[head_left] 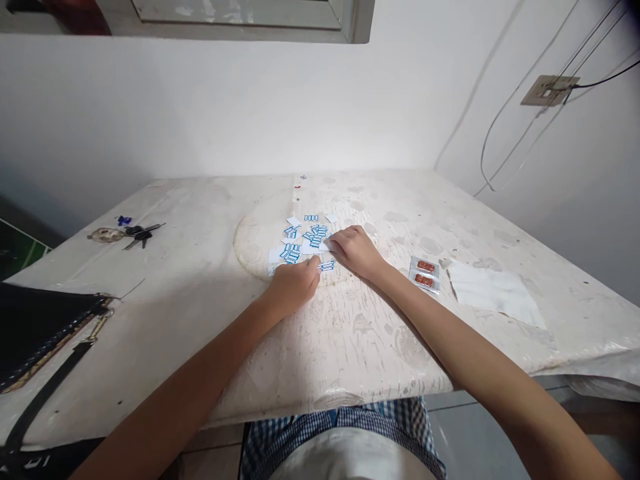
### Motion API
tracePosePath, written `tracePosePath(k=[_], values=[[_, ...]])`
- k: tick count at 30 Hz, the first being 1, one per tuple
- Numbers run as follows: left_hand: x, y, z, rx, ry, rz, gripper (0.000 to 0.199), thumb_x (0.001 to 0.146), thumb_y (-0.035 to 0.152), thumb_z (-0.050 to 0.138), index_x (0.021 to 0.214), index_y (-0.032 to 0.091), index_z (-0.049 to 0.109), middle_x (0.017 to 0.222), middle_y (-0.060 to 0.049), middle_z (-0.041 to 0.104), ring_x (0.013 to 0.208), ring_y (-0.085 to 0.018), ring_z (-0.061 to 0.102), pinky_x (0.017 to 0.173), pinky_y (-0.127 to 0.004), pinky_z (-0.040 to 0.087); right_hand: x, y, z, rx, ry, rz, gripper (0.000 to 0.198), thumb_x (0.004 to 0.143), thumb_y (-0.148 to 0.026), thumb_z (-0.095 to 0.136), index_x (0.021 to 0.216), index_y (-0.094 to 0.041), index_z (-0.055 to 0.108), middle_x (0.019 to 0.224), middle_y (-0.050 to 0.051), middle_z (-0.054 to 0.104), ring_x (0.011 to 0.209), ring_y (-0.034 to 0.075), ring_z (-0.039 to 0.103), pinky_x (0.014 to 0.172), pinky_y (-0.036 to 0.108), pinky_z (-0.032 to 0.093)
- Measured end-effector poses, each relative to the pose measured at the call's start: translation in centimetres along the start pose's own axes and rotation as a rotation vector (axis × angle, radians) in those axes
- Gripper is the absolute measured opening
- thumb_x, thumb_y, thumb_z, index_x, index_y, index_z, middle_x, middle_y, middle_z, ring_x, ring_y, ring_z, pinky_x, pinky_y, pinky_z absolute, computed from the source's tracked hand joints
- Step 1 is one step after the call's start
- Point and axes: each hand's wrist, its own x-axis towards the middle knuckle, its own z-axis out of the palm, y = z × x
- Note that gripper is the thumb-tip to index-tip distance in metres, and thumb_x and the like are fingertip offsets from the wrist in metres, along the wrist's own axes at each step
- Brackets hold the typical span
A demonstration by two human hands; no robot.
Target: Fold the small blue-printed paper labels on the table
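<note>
Several small white paper pieces with blue printed outlines [315, 235] lie in a loose cluster at the middle of the table. My left hand [295, 283] is closed at the near side of the cluster, thumb and forefinger pinched at a blue-printed paper slip [327, 265]. My right hand [357, 252] rests at the right side of the cluster with its fingers curled down, the tips closed at a white paper piece [323, 246]. The fingertips partly hide what each hand grips.
A blister pack with two red-brown items [425, 275] and a white cloth [493, 293] lie to the right. Keys [141, 233] lie at the left, beyond a black bag [45, 327] with a strap. The table [200, 213] meets the wall at the back.
</note>
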Motion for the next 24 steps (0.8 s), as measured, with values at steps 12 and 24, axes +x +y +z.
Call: tracePosePath(k=[12,24], values=[[-0.05,-0.03,-0.03,-0.022,-0.022,-0.005,0.030,0.090,0.027,0.020,0.093,0.016,0.048,0.072,-0.005,0.061,0.064,-0.018,0.057,0.056,-0.027,0.034,0.00,0.10,-0.44,0.048,-0.058,0.050,0.030,0.088,-0.026,0.038,0.106,-0.013,0.057,0.090,0.011,0.062,0.081,0.020,0.051,0.073,0.029,0.033],[0.05,0.30,-0.23,-0.007,-0.039,-0.091,0.030,0.090,0.030,0.021,0.098,0.016,0.047,0.075,-0.006,0.063,0.065,-0.019,0.060,0.057,-0.027,0.035,0.05,0.31,-0.45,0.448,0.216,0.188,0.036,0.081,-0.013,0.036,0.111,-0.014,0.056,0.089,0.008,0.061,0.078,0.016,0.054,0.075,0.030,0.041]])
